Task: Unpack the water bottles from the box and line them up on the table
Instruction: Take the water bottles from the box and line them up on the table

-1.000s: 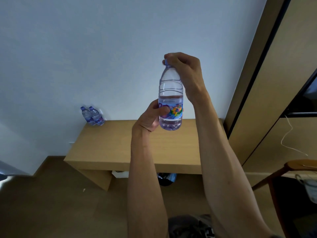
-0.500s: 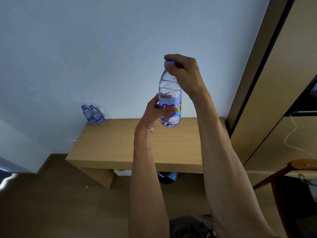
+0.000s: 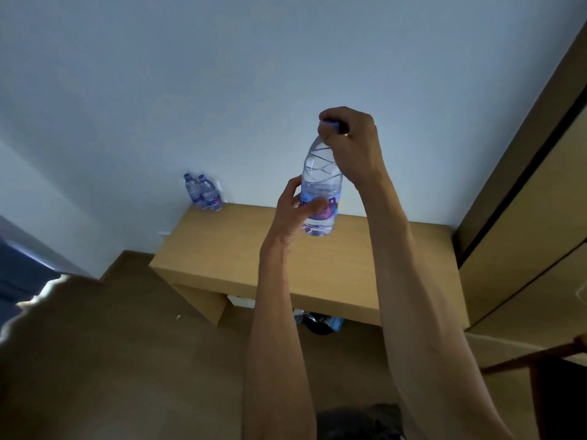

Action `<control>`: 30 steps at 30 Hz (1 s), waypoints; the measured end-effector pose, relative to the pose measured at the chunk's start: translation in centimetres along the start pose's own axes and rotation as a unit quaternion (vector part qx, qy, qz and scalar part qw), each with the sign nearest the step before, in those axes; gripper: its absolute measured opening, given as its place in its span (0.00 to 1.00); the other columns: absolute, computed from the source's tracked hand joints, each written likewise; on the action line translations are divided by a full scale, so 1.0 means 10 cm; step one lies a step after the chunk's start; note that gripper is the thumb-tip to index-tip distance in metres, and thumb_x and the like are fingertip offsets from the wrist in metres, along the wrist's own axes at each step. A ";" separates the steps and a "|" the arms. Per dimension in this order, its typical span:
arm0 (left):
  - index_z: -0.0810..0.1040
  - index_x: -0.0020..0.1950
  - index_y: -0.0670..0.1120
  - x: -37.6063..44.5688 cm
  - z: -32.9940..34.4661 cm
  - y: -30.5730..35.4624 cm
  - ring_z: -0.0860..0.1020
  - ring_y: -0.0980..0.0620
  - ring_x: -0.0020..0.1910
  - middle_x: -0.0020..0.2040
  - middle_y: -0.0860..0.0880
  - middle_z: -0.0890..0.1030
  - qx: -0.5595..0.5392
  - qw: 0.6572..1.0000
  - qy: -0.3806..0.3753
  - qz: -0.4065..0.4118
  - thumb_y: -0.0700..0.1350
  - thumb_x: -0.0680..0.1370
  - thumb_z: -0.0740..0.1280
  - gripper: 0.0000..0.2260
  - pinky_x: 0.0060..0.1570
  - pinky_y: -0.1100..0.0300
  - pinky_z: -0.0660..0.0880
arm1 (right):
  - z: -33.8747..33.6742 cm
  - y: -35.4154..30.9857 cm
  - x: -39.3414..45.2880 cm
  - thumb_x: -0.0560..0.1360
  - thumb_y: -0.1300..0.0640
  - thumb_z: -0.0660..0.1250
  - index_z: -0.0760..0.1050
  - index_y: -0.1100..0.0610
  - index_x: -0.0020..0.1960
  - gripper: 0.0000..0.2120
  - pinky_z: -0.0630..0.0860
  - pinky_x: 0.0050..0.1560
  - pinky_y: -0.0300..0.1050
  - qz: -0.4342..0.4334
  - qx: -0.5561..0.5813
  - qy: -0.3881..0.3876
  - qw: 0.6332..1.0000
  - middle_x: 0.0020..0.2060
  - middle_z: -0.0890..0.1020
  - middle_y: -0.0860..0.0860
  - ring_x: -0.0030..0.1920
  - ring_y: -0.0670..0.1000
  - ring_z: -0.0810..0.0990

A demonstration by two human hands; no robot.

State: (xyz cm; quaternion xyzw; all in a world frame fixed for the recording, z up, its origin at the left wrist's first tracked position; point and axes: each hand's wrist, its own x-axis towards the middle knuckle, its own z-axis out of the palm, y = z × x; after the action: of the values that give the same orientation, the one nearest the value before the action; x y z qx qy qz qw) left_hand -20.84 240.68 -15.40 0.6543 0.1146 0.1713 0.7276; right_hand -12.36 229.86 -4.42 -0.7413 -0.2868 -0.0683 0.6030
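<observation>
I hold a clear water bottle (image 3: 322,182) with a blue cap and a colourful label upright in the air over the wooden table (image 3: 241,249). My right hand (image 3: 349,144) grips its cap and neck from above. My left hand (image 3: 295,211) wraps the labelled lower part from the left. Two more water bottles (image 3: 205,193) stand side by side at the table's far left corner, against the wall. The box is not in view.
A tall wooden cabinet (image 3: 521,201) stands right of the table. A dark object and blue plastic (image 3: 320,322) lie under the table. A chair's wooden arm (image 3: 533,357) shows at the right edge. Bare floor (image 3: 111,360) spreads at the lower left.
The bottle and both hands have moved farther from me, lower over the table. My view has shifted so the table sits more to the right.
</observation>
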 end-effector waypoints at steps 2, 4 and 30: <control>0.71 0.70 0.46 -0.01 -0.31 -0.17 0.77 0.41 0.62 0.65 0.42 0.78 -0.153 0.986 -0.038 -0.062 0.68 0.58 0.77 0.47 0.57 0.44 0.77 | 0.19 -0.02 0.03 0.74 0.65 0.65 0.81 0.61 0.51 0.09 0.75 0.51 0.41 -0.001 0.028 -0.016 0.999 0.42 0.83 0.52 0.46 0.47 0.81; 0.66 0.74 0.47 -0.04 -0.61 -0.34 0.72 0.36 0.66 0.71 0.38 0.72 -0.270 0.955 -0.079 -0.097 0.67 0.64 0.75 0.45 0.56 0.43 0.76 | 0.37 -0.02 0.07 0.75 0.67 0.62 0.81 0.61 0.53 0.11 0.77 0.54 0.44 0.002 0.059 -0.033 0.998 0.42 0.82 0.51 0.47 0.48 0.83; 0.78 0.55 0.44 1.23 -3.91 -0.57 0.80 0.45 0.48 0.54 0.42 0.81 0.093 0.936 0.236 -0.243 0.53 0.79 0.65 0.14 0.48 0.55 0.76 | 3.91 0.22 0.62 0.68 0.65 0.71 0.83 0.61 0.52 0.12 0.76 0.53 0.48 0.093 -0.124 -0.068 0.986 0.48 0.85 0.55 0.50 0.56 0.81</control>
State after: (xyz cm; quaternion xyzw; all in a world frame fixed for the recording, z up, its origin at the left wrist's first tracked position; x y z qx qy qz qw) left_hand -24.29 280.77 -24.91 0.6119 0.4537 0.1272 0.6353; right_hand -15.70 268.26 -13.79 -0.8366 -0.2467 0.0038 0.4890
